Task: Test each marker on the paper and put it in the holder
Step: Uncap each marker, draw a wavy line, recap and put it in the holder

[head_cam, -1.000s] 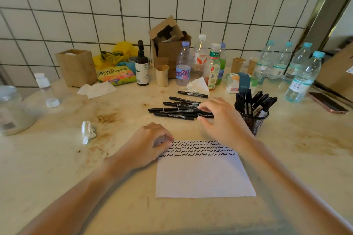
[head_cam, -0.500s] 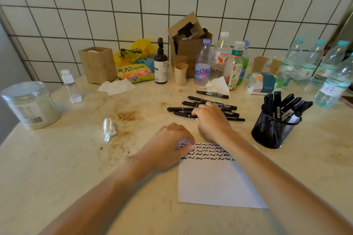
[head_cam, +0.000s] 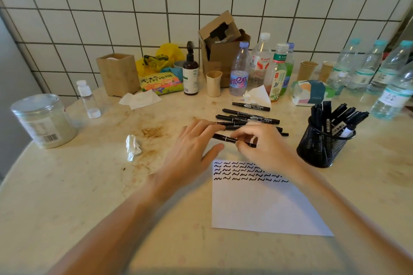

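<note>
In the head view, the right hand (head_cam: 263,143) pinches one black marker (head_cam: 225,138) and lifts it just off the pile of markers (head_cam: 250,118), which lies behind the paper (head_cam: 263,207) on the table (head_cam: 67,196). The marker lies sideways, its free end pointing at the left hand (head_cam: 192,147). That hand is spread wide, holds nothing, and reaches toward the marker's end. The paper already has rows of black squiggles along its far edge, and the mesh holder (head_cam: 321,147), to the right of the paper, already stands full of many markers. I think the step now is getting a new marker ready to test. Next, the left hand likely needs to pull off the cap, so the right hand can draw a squiggle on the paper. Half a second ago the left hand was pressing down the paper's far left corner, and the right hand lay flat on the pile; now the left hand has left the paper and the right has picked up a marker.
</note>
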